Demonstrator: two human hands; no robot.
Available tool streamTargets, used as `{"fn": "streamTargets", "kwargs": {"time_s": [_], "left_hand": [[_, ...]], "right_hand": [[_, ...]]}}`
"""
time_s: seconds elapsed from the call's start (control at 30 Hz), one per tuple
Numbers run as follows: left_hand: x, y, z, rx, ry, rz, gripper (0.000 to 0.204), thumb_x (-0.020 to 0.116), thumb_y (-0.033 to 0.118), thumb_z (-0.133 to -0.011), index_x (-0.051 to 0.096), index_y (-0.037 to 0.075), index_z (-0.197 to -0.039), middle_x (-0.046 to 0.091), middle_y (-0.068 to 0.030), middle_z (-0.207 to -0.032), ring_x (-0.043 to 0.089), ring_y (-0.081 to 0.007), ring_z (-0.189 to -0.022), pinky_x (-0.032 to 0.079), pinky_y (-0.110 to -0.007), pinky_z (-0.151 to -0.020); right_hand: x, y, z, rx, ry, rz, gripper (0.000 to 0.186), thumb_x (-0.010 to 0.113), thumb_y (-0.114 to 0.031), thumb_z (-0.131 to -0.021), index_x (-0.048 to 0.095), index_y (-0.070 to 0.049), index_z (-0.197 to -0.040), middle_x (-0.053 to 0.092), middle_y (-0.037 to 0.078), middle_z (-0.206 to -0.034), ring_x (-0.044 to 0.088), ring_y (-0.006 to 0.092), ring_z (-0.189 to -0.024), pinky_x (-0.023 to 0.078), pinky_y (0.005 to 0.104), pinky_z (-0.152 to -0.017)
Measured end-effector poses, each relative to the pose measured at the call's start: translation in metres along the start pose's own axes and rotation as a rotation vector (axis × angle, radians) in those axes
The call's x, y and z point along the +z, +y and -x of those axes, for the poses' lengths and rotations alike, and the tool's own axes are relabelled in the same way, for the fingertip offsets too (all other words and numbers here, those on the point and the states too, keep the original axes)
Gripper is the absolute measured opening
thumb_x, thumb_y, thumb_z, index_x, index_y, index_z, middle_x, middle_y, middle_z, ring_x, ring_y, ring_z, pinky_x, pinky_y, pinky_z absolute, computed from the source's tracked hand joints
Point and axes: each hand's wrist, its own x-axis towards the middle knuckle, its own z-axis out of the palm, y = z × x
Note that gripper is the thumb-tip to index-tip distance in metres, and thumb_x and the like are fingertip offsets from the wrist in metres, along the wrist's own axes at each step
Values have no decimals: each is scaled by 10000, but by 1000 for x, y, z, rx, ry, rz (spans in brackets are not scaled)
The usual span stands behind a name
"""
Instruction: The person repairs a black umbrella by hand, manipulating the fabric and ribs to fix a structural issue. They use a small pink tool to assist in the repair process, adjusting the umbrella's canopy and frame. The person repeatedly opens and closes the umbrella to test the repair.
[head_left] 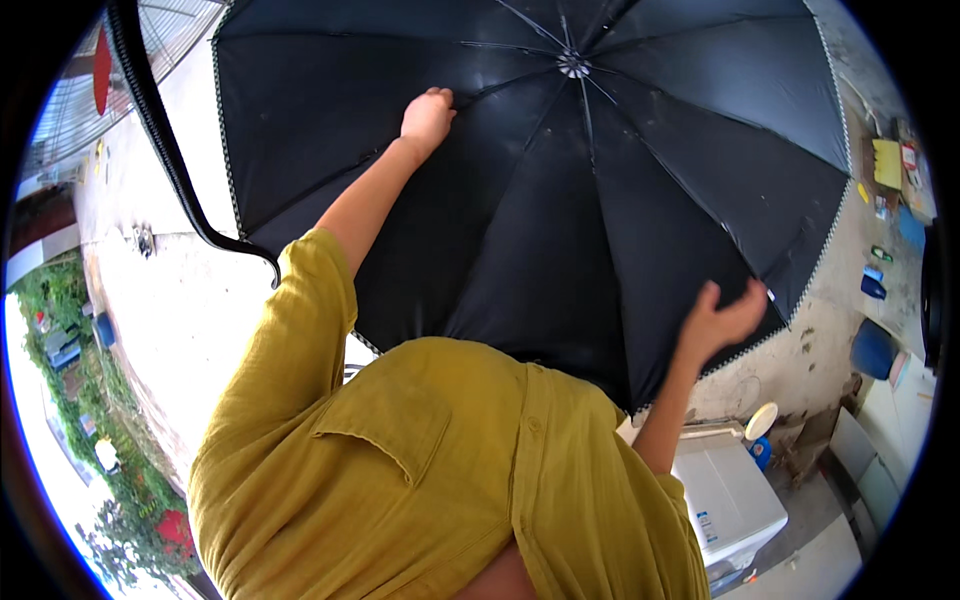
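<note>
A large black umbrella [560, 220] is spread wide in front of me, its ribs fanning out from a hub [573, 66] near the top. A black-and-white trim runs along its rim. My left hand [428, 118] reaches up over the left part of the canopy, its fingers curled at one thin metal rib. Close to the lower right rim is my right hand [724, 322], thumb and fingers apart, holding nothing. A rib end with a small white spot lies beside its fingertips. My torso covers the canopy's lower edge.
A white boxy appliance [728, 490] stands at the lower right. Beyond it are a dark blue bucket [873, 348] and a shelf-like surface with small items. A black cord [190, 190] hangs at the upper left. Green plants [120, 400] grow at the far left.
</note>
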Motion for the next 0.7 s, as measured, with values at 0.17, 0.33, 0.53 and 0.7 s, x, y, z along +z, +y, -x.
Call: {"fn": "streamTargets", "kwargs": {"time_s": [0.17,0.33,0.53,0.7], "left_hand": [[8,-5,-7,-37,11,96,102,679,109,-783,644,43,-852,654,-145,-924,635,-343,-892,513,-422,-807],[8,-10,0,-54,45,138,103,656,104,-804,641,21,-864,657,-174,-927,630,-364,-894,499,-435,-797],[2,-11,-17,-61,-65,100,160,685,156,-802,700,38,-909,699,-156,-848,674,-327,-817,526,-394,-761],[1,-58,-33,-86,-62,138,185,707,178,-805,712,36,-924,712,-117,-808,682,-221,-744,525,-340,-712]], "right_hand": [[-61,146,36,1364,-131,-700,642,762,-228,-824,449,-7,-1339,544,142,-1292,515,291,-1196,446,379,-969],[-49,72,7,734,-133,-1251,323,612,32,-875,569,32,-1195,628,82,-1128,586,148,-1023,455,283,-912],[-71,6,-125,482,-32,-1213,274,662,-94,-862,645,22,-1110,675,66,-1002,628,134,-898,469,228,-816],[-62,-49,-179,259,-376,-1821,421,508,-150,-948,461,-61,-1357,604,128,-1239,554,239,-1143,431,350,-967]]}}
